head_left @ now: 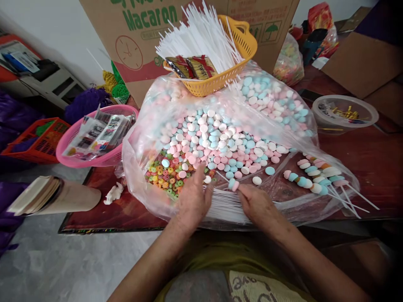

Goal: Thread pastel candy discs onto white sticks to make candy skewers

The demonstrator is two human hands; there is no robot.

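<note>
My right hand is closed, pinching a thin white stick that has blue and pink marshmallows threaded on it near my fingertips. The bare end of this stick points up and left. My left hand reaches to the near edge of the candy, fingers and thumb apart, close to a white marshmallow. Beyond both hands spreads a heap of pink, white and blue marshmallows on a clear plastic bag. Small colourful ring candies lie left of the heap. Between my hands rests a bundle of white sticks.
Several filled candy skewers lie at the right. A yellow basket of white sticks stands behind the heap, before a cardboard box. To the left are a pink basket and a cylindrical container; a clear tub sits right.
</note>
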